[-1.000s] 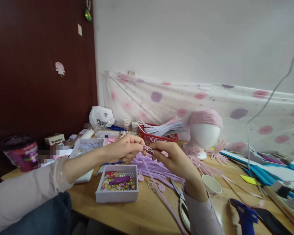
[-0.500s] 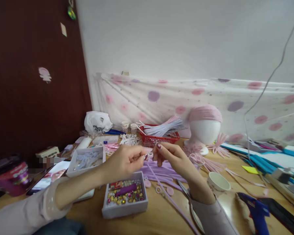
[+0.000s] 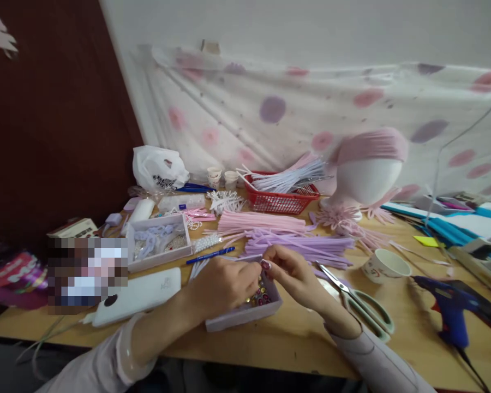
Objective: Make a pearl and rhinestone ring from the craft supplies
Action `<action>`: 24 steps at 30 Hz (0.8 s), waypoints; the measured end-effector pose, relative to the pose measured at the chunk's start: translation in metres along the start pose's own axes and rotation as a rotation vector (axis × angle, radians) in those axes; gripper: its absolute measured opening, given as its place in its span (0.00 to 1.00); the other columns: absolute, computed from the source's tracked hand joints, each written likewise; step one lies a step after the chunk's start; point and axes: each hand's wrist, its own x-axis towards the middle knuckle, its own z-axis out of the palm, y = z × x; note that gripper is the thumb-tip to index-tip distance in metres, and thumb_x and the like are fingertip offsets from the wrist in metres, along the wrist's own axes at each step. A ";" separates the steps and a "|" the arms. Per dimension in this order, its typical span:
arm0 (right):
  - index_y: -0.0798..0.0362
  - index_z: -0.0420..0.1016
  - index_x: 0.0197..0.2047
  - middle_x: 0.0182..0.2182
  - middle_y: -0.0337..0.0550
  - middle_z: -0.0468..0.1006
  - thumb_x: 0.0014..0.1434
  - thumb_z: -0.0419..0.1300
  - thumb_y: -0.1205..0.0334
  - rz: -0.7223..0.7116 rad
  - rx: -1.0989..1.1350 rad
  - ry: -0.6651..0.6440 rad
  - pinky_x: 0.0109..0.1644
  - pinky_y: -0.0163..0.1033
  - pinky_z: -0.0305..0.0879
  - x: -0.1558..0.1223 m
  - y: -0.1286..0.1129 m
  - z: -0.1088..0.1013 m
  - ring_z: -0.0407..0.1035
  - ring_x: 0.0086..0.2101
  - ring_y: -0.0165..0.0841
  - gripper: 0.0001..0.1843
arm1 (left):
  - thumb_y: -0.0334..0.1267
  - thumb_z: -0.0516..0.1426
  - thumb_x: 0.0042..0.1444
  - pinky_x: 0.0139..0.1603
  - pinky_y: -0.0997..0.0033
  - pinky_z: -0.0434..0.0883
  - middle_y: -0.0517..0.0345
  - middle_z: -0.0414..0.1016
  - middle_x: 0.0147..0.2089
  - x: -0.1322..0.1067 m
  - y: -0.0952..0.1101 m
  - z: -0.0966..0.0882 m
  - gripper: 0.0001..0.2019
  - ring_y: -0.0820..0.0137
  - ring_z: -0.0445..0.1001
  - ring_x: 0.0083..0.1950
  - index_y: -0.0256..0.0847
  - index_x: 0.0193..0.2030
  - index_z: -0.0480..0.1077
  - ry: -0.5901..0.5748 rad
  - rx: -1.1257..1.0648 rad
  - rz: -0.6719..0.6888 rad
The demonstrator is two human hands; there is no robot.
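My left hand point(image 3: 225, 284) and my right hand point(image 3: 294, 278) meet fingertip to fingertip above a small white box point(image 3: 247, 317). Inside the box lie gold and dark pink gems point(image 3: 262, 297), partly covered by my left hand. Both hands are closed in a pinch; whatever sits between the fingers is too small or hidden to name. Just behind them lies a bundle of purple pipe cleaners point(image 3: 306, 246), with pink pipe cleaners point(image 3: 262, 221) beyond it. Scissors with pale green handles point(image 3: 368, 312) rest beside my right wrist.
On the right are a paper cup point(image 3: 387, 266) and a blue glue gun point(image 3: 452, 311). A red basket point(image 3: 282, 202) and a white mannequin head point(image 3: 368, 177) stand at the back. To the left are a white power bank point(image 3: 141, 295), a blue pen point(image 3: 210, 255) and another box point(image 3: 161, 259).
The view has tilted down and shifted left. My hands have come lower, over the gem box, still close together. The purple strand that hung across the table front no longer shows there.
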 end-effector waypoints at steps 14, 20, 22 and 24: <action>0.47 0.71 0.46 0.31 0.41 0.73 0.67 0.50 0.67 -0.372 -0.265 0.149 0.31 0.39 0.63 -0.020 0.034 0.008 0.67 0.30 0.33 0.11 | 0.31 0.46 0.65 0.25 0.80 0.65 0.61 0.73 0.25 -0.009 0.019 0.012 0.13 0.76 0.70 0.24 0.35 0.34 0.70 0.094 -0.236 -0.253; 0.50 0.66 0.36 0.29 0.40 0.67 0.70 0.45 0.62 -0.148 -0.206 0.057 0.33 0.39 0.62 -0.024 0.026 0.019 0.63 0.30 0.33 0.12 | 0.30 0.44 0.65 0.21 0.74 0.62 0.59 0.72 0.21 -0.022 0.018 0.020 0.15 0.72 0.70 0.21 0.34 0.33 0.70 0.152 0.160 0.022; 0.50 0.63 0.35 0.31 0.40 0.65 0.71 0.45 0.61 -0.093 -0.163 0.011 0.35 0.39 0.61 -0.025 0.023 0.020 0.62 0.31 0.33 0.12 | 0.29 0.44 0.66 0.20 0.73 0.61 0.60 0.71 0.21 -0.023 0.019 0.021 0.15 0.73 0.69 0.21 0.34 0.33 0.69 0.163 0.219 0.080; 0.50 0.61 0.34 0.31 0.40 0.63 0.70 0.45 0.61 -0.073 -0.114 -0.036 0.37 0.40 0.60 -0.025 0.021 0.021 0.60 0.33 0.34 0.12 | 0.30 0.45 0.66 0.21 0.73 0.60 0.59 0.71 0.21 -0.025 0.020 0.022 0.15 0.73 0.69 0.21 0.34 0.33 0.69 0.165 0.111 0.020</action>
